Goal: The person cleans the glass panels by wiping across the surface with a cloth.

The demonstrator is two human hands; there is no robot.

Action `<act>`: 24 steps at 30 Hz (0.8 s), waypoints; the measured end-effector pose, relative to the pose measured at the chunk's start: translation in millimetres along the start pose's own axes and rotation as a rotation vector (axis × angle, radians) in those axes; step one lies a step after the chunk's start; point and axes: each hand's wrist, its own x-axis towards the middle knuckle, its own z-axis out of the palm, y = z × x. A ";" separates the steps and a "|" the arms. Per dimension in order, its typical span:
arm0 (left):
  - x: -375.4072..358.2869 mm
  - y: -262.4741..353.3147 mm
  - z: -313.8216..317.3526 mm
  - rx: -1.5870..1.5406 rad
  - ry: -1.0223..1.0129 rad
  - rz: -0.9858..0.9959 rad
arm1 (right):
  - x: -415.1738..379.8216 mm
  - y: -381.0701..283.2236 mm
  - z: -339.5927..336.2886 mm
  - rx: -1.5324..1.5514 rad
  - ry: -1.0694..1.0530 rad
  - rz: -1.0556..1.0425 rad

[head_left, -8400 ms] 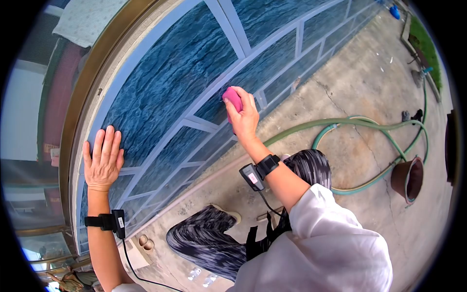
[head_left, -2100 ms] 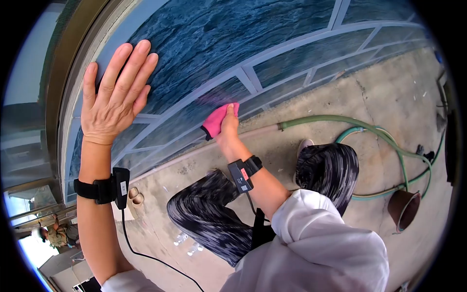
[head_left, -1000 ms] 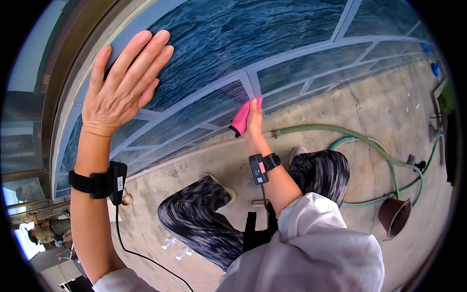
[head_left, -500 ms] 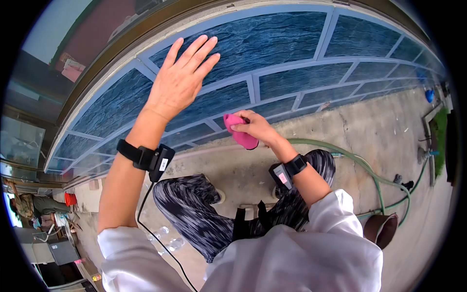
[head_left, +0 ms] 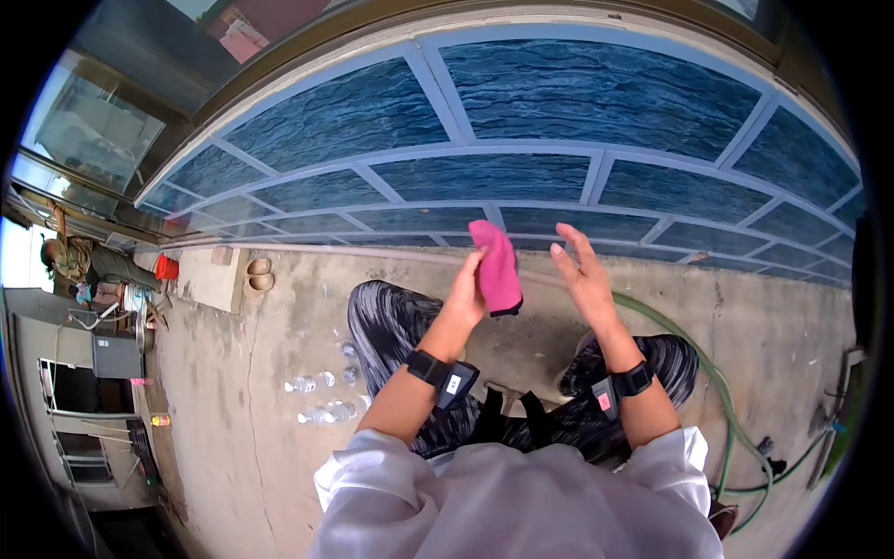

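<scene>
A folded pink cloth (head_left: pixel 500 270) with a dark edge hangs from my left hand (head_left: pixel 466 287), pinched between its thumb and fingers. My right hand (head_left: pixel 590 287) is raised to the right of the cloth, apart from it. Its fingers are spread and nothing is in them. Both hands are over my lap, in front of the blue stone-patterned wall (head_left: pixel 596 93) with pale blue joints. Neither hand visibly touches the wall.
A green hose (head_left: pixel 689 349) curves along the concrete floor on the right. Clear plastic bottles (head_left: pixel 326 412) lie on the left near tan slippers (head_left: pixel 260 275). Farther left are a red bucket (head_left: pixel 167 267) and another person (head_left: pixel 84 259).
The pink cloth has passed from my right hand to my left. My left hand has come down off the wall, and my right hand has opened. The view has shifted left.
</scene>
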 end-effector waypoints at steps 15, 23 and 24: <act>91.6 106.1 75.2 0.922 0.867 1.162 | -6.6 -11.1 -17.7 -0.038 0.004 -0.073; 57.4 61.8 187.4 1.671 -0.102 2.021 | -6.3 6.1 -29.7 -0.168 -0.015 -0.082; 56.9 74.1 203.4 1.648 -0.144 2.133 | -5.7 3.8 -32.9 -0.141 -0.009 -0.043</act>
